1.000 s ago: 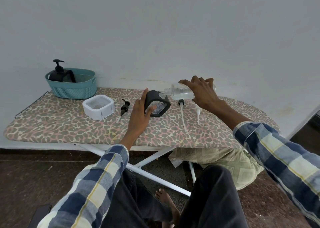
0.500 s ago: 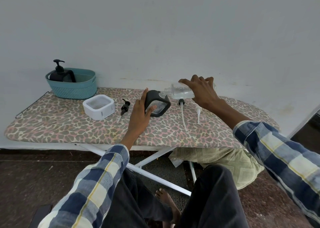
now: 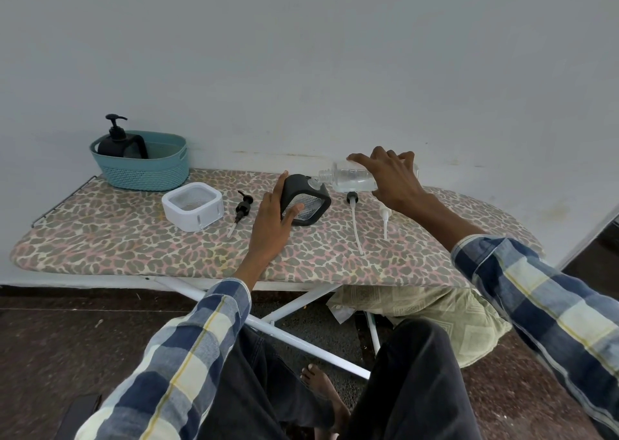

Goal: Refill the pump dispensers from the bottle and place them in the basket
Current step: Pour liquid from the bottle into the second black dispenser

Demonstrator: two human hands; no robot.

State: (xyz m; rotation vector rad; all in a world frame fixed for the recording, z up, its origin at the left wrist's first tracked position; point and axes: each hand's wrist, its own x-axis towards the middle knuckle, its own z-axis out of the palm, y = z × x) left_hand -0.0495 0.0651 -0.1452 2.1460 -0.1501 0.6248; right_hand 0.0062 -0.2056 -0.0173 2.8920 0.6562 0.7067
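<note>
My left hand (image 3: pixel 273 218) grips a black square dispenser (image 3: pixel 306 201) with clear sides, tilted on the ironing board (image 3: pixel 134 238). My right hand (image 3: pixel 390 180) holds a clear bottle (image 3: pixel 348 180) on its side, its open neck at the dispenser's top opening. A white square dispenser (image 3: pixel 192 210) stands without its pump to the left. A black pump head (image 3: pixel 242 210) lies beside it. Two more pump heads, one black-capped (image 3: pixel 353 212) and one white (image 3: pixel 384 217), lie right of the black dispenser. A teal basket (image 3: pixel 147 168) at the far left holds a black pump dispenser (image 3: pixel 119 143).
The leopard-print board stands on white crossed legs (image 3: pixel 284 325) against a plain wall. A pale green cushion (image 3: pixel 445 315) lies on the floor under its right end. My knees and a bare foot (image 3: pixel 323 389) are below the board's front edge.
None of the objects have shifted; both hands keep the same hold, with the bottle tipped at the black dispenser's opening throughout.
</note>
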